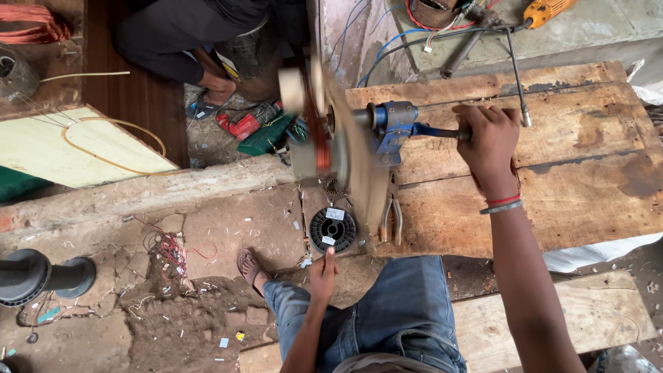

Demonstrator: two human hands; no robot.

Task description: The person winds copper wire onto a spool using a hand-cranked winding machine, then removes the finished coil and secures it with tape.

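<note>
My right hand (489,141) grips the crank handle (442,132) of a blue hand-cranked winding machine (390,128) fixed on a wooden bench (573,179). Its wooden former (324,135) at the bench's left edge is blurred with spinning. My left hand (322,273) is held low above my knee, fingers pinched, apparently on a thin wire too fine to see. Just ahead of it a black wire spool (332,230) stands on the floor. I wear blue jeans, and my foot in a sandal (250,266) rests on the dirt floor.
Pliers (391,221) lie at the bench's front left edge. Another person (200,34) squats at the back beside a red power tool (245,123). A yellow drill (545,10), cables, red wire scraps (173,250) and a black stand (34,276) lie around.
</note>
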